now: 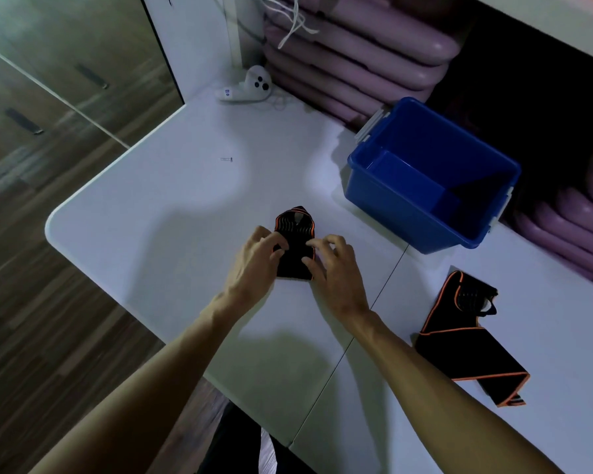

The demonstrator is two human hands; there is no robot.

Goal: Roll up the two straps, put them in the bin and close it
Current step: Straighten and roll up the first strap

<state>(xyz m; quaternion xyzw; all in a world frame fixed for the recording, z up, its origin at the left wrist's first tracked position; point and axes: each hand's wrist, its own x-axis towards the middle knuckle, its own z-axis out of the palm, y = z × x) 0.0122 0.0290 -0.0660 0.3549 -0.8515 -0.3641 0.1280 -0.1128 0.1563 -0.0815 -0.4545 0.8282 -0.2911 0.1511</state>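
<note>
A black strap with orange edging (pixel 295 241) lies partly rolled on the white table (pixel 158 206) in the middle. My left hand (pixel 254 265) grips its left side and my right hand (pixel 336 268) grips its right side, fingers curled over the roll. A second black and orange strap (pixel 459 340) lies unrolled and folded at the right, apart from both hands. The blue bin (pixel 401 203) stands open and looks empty behind the straps, at the right. Its lid is not in view.
A white controller (pixel 250 87) lies at the table's back edge, with white cords above it. A small screw (pixel 226 159) rests on the table left of centre. Stacked purple mats (pixel 356 56) fill the shelf behind the bin. The table's rounded left edge drops to wooden floor.
</note>
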